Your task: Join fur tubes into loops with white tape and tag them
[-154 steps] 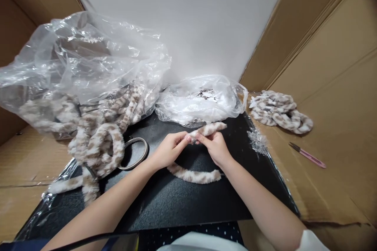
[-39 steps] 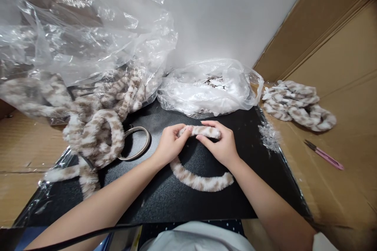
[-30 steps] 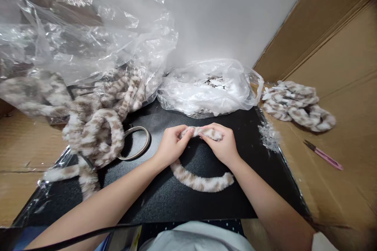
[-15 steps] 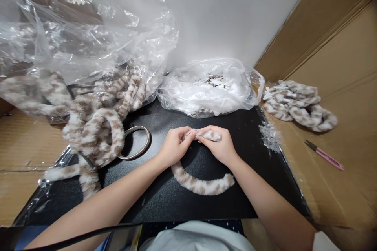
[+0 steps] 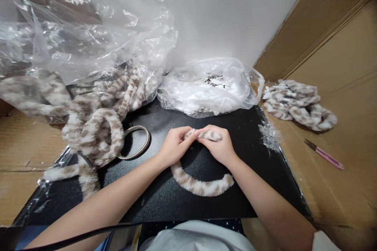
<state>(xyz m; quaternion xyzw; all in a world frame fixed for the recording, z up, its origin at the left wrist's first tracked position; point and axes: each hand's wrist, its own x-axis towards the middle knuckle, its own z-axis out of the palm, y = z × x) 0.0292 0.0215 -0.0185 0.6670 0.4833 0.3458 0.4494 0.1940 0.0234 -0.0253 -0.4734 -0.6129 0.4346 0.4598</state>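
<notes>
Both my hands grip one fluffy white strip with brown spots [image 5: 203,187], which looks like a plush headband. My left hand [image 5: 176,144] pinches it with thumb and fingers. Close against it, my right hand [image 5: 218,143] is closed round the part of the strip by its own thumb. The two thumbs meet over the fur, and whatever lies under them is hidden. Below the hands, the rest of the strip curves across the black tabletop [image 5: 165,204], its free end near my right wrist.
A roll of tape [image 5: 146,143] lies left of my hands, beside a heap of furry bands [image 5: 103,137] spilling from a large clear bag [image 5: 88,27]. Behind stands a plastic bag of white pieces [image 5: 206,90]. Pink-handled snips [image 5: 325,156] and more furry bands [image 5: 306,106] rest on cardboard at right.
My left thumb has shifted slightly to the right over the strip. Otherwise the hands and the strip stay in nearly the same place.
</notes>
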